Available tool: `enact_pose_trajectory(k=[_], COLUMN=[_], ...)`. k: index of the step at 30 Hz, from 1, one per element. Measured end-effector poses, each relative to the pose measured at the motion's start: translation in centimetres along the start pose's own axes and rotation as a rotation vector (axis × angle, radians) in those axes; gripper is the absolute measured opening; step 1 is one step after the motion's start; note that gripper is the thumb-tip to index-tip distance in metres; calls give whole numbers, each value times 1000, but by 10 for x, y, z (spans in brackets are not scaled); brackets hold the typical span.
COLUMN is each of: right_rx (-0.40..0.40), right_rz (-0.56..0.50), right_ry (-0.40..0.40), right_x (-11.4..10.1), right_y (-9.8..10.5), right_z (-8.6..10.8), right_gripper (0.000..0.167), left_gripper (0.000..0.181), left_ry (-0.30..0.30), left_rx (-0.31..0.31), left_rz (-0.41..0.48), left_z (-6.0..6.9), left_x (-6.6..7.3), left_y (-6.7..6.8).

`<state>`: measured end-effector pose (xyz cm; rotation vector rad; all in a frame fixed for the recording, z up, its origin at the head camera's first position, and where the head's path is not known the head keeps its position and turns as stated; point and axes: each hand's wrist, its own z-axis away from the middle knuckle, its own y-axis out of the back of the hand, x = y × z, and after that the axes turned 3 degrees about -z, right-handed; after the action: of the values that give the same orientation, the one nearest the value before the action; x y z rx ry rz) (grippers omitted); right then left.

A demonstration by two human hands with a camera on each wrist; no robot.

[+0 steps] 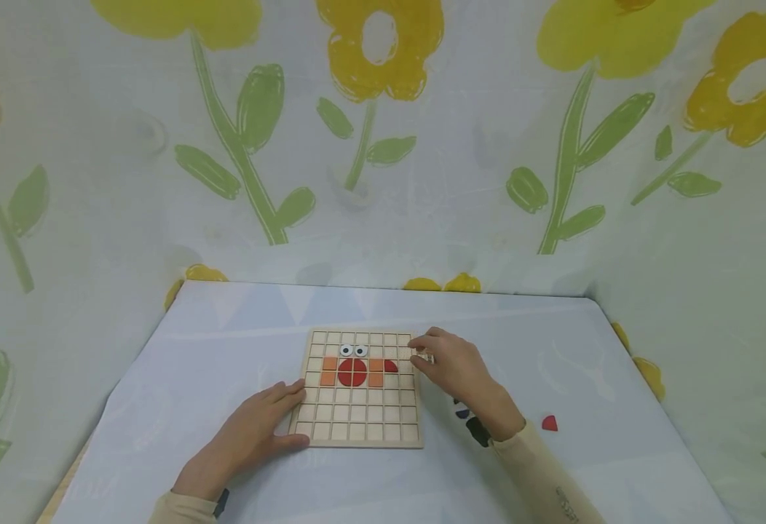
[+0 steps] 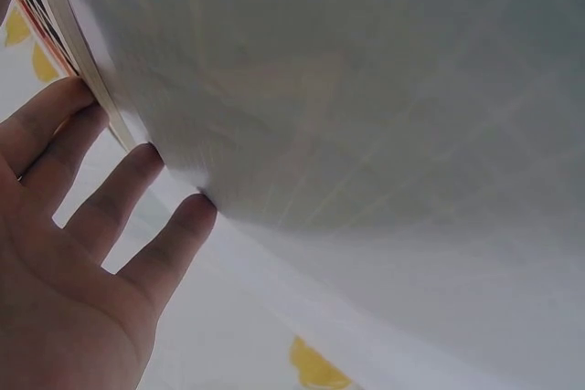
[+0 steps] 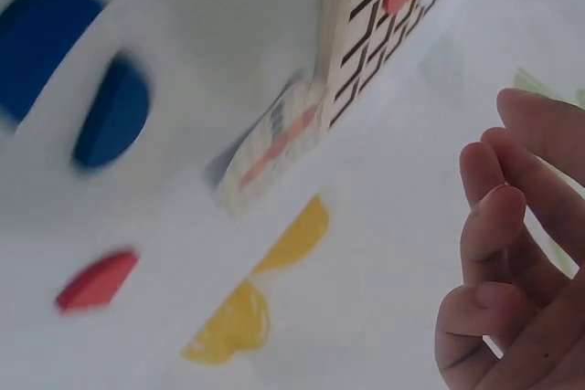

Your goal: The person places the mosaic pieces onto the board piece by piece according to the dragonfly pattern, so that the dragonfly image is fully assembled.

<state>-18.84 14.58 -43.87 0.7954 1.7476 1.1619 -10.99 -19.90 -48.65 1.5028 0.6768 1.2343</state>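
Note:
A square wooden grid board [image 1: 357,426] lies flat on the table. On it are two white eye pieces [image 1: 346,351], a red circle of quarter pieces [image 1: 352,372], orange squares [image 1: 328,371] to either side and a red quarter piece [image 1: 390,366] at the right. My left hand [image 1: 261,422] rests against the board's left edge, fingers extended and thumb by the near left corner. Over the board's right edge hovers my right hand [image 1: 455,364]; its fingers are loosely bent, and the right wrist view shows nothing between thumb and fingertips.
A loose red quarter piece [image 1: 550,423] lies on the table at the right. Dark blue pieces [image 1: 478,431] sit partly under the right forearm. Beside the board's right side is a printed card [image 3: 274,148]. A flower-patterned curtain [image 1: 383,218] stands behind the table.

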Motion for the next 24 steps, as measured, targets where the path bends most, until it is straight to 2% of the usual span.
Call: enact_pose_trajectory(k=[4, 8, 13, 20, 24], right_rx=[85, 105, 19, -178, -246], right_rz=[52, 99, 103, 39, 31], right_ry=[54, 34, -38, -112, -92], right_x=[16, 31, 52, 77, 87], right_y=[16, 31, 40, 39, 36], right_z=[17, 33, 54, 79, 89], right_gripper=[27, 30, 34, 39, 37], left_gripper=[84, 83, 84, 85, 85], left_ry=[-10, -13, -7, 7, 0], left_rx=[3, 2, -6, -15, -12], left_rz=[-5, -12, -18, -4, -11], left_z=[0, 0, 0, 1, 1], left_x=[0, 0, -1, 0, 1], left_y=[0, 0, -1, 0, 1])
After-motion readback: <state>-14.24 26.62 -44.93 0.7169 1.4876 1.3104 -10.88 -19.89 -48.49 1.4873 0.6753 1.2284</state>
